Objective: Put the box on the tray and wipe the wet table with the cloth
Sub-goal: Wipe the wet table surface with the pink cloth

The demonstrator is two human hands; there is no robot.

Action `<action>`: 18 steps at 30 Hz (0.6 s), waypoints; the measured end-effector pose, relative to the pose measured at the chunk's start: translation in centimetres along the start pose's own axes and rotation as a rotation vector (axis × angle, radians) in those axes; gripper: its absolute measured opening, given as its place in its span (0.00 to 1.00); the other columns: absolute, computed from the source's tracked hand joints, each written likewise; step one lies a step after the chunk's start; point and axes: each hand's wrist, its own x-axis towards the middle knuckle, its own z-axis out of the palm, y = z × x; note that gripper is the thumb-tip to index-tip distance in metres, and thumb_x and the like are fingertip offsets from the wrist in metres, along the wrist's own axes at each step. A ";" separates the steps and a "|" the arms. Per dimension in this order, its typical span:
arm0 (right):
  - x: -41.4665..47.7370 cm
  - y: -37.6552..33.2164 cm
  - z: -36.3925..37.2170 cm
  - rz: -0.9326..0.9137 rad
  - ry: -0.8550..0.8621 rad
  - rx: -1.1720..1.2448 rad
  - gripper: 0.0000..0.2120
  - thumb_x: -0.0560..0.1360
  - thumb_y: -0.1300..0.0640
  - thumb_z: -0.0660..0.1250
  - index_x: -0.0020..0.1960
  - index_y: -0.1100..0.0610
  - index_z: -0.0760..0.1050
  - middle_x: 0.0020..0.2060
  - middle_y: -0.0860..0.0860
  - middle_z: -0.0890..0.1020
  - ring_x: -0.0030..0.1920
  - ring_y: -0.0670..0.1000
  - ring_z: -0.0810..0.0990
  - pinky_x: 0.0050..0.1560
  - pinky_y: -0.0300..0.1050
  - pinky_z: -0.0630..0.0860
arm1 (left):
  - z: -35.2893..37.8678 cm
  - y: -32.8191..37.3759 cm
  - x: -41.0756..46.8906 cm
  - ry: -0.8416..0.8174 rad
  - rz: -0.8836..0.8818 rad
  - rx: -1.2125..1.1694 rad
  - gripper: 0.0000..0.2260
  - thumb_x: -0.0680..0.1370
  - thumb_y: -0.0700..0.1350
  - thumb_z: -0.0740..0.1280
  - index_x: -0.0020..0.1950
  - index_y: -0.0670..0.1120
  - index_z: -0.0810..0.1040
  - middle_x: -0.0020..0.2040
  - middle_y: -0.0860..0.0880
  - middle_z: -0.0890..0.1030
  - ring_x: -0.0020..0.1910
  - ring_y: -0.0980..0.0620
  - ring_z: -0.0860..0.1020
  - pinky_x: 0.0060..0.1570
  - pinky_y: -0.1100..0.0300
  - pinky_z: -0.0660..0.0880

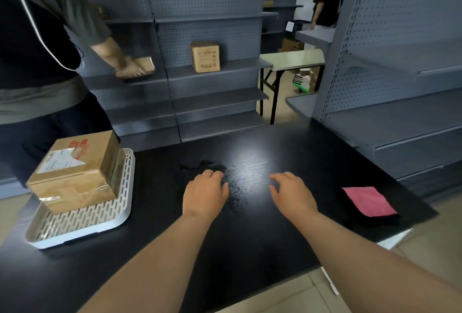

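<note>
Cardboard box (pixel 75 172) already on the white slotted tray (pixel 82 234), toward its far end, taped, label on top; tray at the left side of the black table (pixel 250 250). Left hand (pixel 205 192) palm down over the table's middle, fingers loosely bent, gripping nothing, fingertips at the near edge of the wet patch (pixel 200 165); right hand (pixel 291 192) beside it and apart from it, likewise palm down, relaxed, empty; contact with the tabletop impossible to tell for either; both forearms stretched forward from the near edge. Droplets scattered between the two hands. Pink cloth (pixel 368 201) folded flat, dark layer beneath, at the right of the table; well apart from the right hand, untouched. Beyond the table, grey pegboard shelving (pixel 212 103) with a small carton (pixel 205 56) upright on one shelf; a second person (pixel 37 50) at far left, just behind the tray, one hand on a flat carton (pixel 143 64) on a shelf; another person (pixel 327 0) far back on the right, past a folding table (pixel 292 59).
</note>
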 end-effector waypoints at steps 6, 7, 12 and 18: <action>1.6 3.0 -0.2 0.066 0.013 0.007 0.18 0.80 0.54 0.59 0.69 0.52 0.71 0.66 0.50 0.73 0.66 0.54 0.70 0.59 0.50 0.74 | 1.6 2.6 2.2 -0.021 0.111 0.000 0.16 0.81 0.51 0.57 0.65 0.47 0.74 0.61 0.49 0.77 0.57 0.50 0.77 0.56 0.55 0.74; 1.9 3.9 -0.3 0.075 0.013 0.010 0.18 0.80 0.54 0.59 0.69 0.52 0.71 0.66 0.51 0.73 0.66 0.54 0.70 0.60 0.50 0.74 | 1.9 3.2 2.6 -0.019 0.125 -0.003 0.16 0.81 0.51 0.57 0.65 0.47 0.74 0.61 0.49 0.77 0.57 0.50 0.77 0.56 0.55 0.74; 4.0 8.9 -1.3 0.126 0.019 0.035 0.18 0.79 0.55 0.60 0.68 0.53 0.72 0.66 0.53 0.73 0.65 0.55 0.71 0.61 0.52 0.74 | 3.9 7.2 4.9 -0.047 0.149 -0.003 0.16 0.81 0.51 0.57 0.65 0.48 0.74 0.62 0.48 0.76 0.58 0.49 0.76 0.57 0.55 0.73; 7.1 16.9 -4.4 0.113 0.013 0.000 0.18 0.80 0.55 0.60 0.69 0.53 0.71 0.66 0.52 0.73 0.66 0.54 0.70 0.62 0.48 0.72 | 7.3 14.9 7.6 -0.066 0.108 -0.021 0.16 0.81 0.50 0.58 0.65 0.48 0.75 0.62 0.49 0.77 0.59 0.48 0.76 0.56 0.55 0.72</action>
